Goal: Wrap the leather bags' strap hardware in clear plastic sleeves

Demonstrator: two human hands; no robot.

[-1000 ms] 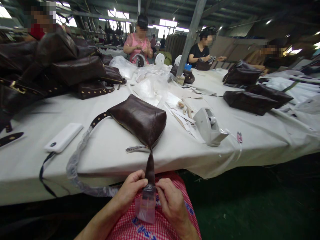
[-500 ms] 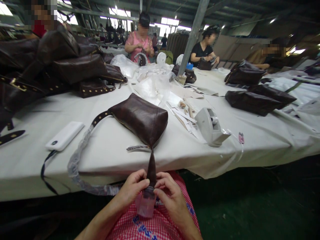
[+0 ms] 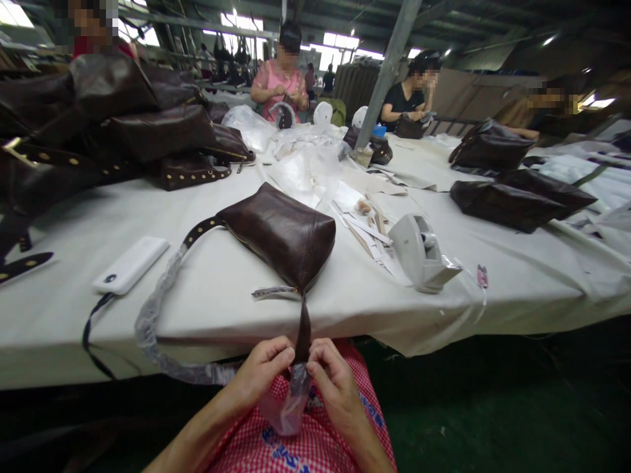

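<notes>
Handbag (image 3: 280,233), dark brown leather: lies on its side on the white counter (image 3: 221,315), close to the edge nearest you. All places below are given from it.

Strap (image 3: 302,322), dark brown: leaves the handbag's near corner and drops almost straight over the counter edge to your lap.

Plastic sleeve (image 3: 290,407), clear and crumpled: directly below the handbag, at the strap's lower tip, hanging over your red-checked cloth (image 3: 256,447).

Your left hand (image 3: 263,368): below the handbag, left of the strap. Grip closed, thumb and fingertips pinching the sleeve's mouth against the strap tip.

Your right hand (image 3: 332,381): below the handbag, right of the strap. Grip closed on the same sleeve mouth, facing your left hand.

Studded strap (image 3: 152,315): runs from the handbag's left end, wrapped in clear film, and loops off the counter edge towards your left hand.

Power bank (image 3: 131,265), white: left of the handbag, well apart, with a dark cable (image 3: 91,328) trailing over the edge.

Tape dispenser (image 3: 421,253), pale grey: right of the handbag, near.

Paper strips (image 3: 365,226): between the handbag and the tape dispenser.

Clear bags (image 3: 305,164): just behind the handbag.

Pile of brown bags (image 3: 113,125): behind it, far left.

Two brown bags (image 3: 517,197): far right.

Co-workers (image 3: 279,82): seated well beyond the handbag, hands on their own pieces.
</notes>
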